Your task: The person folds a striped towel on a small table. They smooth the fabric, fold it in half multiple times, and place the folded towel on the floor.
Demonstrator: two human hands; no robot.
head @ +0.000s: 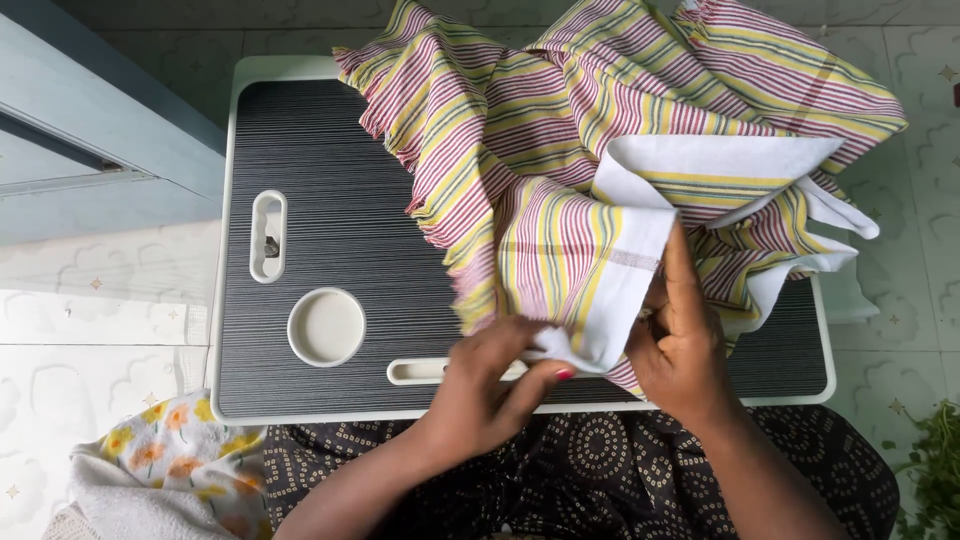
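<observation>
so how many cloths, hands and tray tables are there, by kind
cloths: 2, a striped cloth and a floral cloth
hands: 2, left hand and right hand, both on the striped one
tray tables: 1, the tray table
total: 5

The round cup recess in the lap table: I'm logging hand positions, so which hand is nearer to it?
Left. The left hand pinches the striped cloth's white corner just right of the recess. The right hand is farther right, under the cloth's fold.

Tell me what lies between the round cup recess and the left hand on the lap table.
In the head view, only bare striped tabletop separates the round recess from the left hand, plus the near slot's left end.
</observation>
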